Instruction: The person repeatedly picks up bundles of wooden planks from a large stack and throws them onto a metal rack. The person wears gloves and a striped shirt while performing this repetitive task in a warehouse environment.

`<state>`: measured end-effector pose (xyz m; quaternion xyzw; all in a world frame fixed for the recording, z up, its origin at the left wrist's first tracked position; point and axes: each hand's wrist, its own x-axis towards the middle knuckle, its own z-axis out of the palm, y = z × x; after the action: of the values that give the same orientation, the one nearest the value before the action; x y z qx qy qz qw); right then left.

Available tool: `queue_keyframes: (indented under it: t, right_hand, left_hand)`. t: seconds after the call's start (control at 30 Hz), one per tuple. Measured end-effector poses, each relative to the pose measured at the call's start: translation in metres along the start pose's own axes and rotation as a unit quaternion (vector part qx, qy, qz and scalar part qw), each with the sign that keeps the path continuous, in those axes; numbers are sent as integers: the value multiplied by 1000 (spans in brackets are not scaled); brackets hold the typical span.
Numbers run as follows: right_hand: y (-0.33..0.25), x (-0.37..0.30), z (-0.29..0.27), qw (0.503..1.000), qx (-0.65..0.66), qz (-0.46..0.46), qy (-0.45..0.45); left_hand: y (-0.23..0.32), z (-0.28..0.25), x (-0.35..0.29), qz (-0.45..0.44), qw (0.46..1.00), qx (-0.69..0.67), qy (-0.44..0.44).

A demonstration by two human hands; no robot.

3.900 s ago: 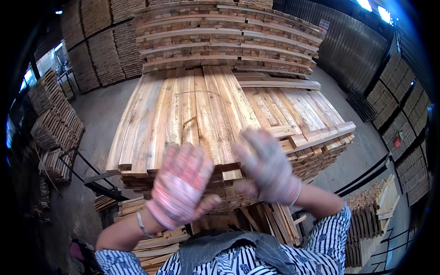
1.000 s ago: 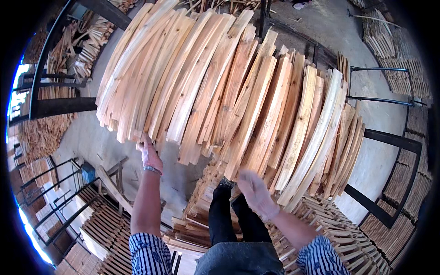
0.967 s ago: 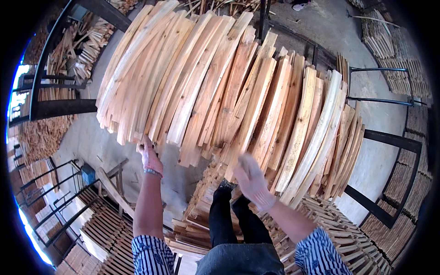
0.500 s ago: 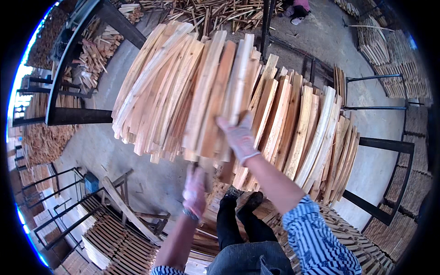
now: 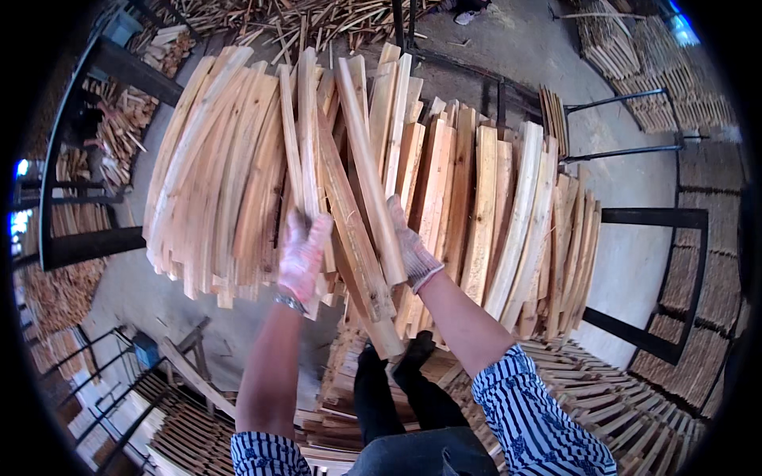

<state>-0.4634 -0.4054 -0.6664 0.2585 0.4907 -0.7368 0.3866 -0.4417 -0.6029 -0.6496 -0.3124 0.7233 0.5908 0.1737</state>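
Note:
Long, pale wooden strips lie side by side in a wide stack in front of me. My left hand (image 5: 304, 254), in a light glove, grips the near part of an upright wooden strip (image 5: 308, 127), its thumb and fingers on either side. My right hand (image 5: 414, 252), gloved too, is closed against the right side of a slanted wooden strip (image 5: 369, 170); part of its fingers is hidden behind the wood. Between the hands, a darker strip (image 5: 349, 218) lies aslant, and its near end sticks out toward me over my legs.
A black metal frame (image 5: 103, 246) carries the stack, with another end (image 5: 655, 218) at right. Loose wood (image 5: 317, 24) is heaped on the floor beyond. Ridged wood stacks (image 5: 706, 270) line the right side. A blue box (image 5: 145, 349) and a slatted pile (image 5: 186, 428) stand at lower left.
My left hand has moved up from below the stack onto the strips. Strips between my hands have spread apart and now slant. The view has shifted slightly to the right.

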Motion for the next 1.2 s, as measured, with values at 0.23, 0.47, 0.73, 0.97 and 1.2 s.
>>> queue_keyframes:
  t: [0.23,0.47,0.73,0.97,1.2]
  right_hand:
    - [-15,6,8,995,-49,-86,9]
    - [-4,-39,-31,994,-88,-18,-59]
    - [76,-231,-106,975,-123,127,-135]
    - [60,-227,-99,984,2,143,-108]
    - [9,-299,-69,987,-121,83,-69]
  left_hand:
    - [14,32,-10,-3,984,-179,-24]
    - [37,48,-65,-59,998,-10,-20]
    - [-85,49,-214,-176,852,-423,-255]
    - [-122,86,-234,-121,859,-452,-206]
    - [-8,88,-309,-211,886,-392,-129]
